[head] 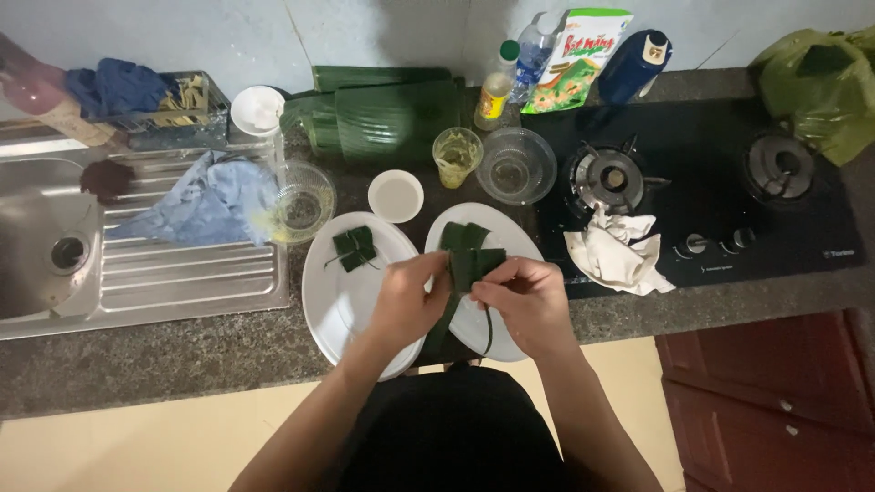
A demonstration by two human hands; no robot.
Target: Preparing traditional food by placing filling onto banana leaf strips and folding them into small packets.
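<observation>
Both hands at lower centre of frame: I saw left hand (407, 305) and right hand (527, 301) pinching folded green leaf strip (467, 267) above 2 white plates (328, 301).

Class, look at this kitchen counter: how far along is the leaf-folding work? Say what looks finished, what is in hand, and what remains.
Done: one small folded leaf parcel lies on the left white plate. In hand: the left hand and right hand hold a second, partly folded green leaf strip over the right white plate, its ends loose. Left: a stack of unfolded green leaves waits by the wall.
</observation>
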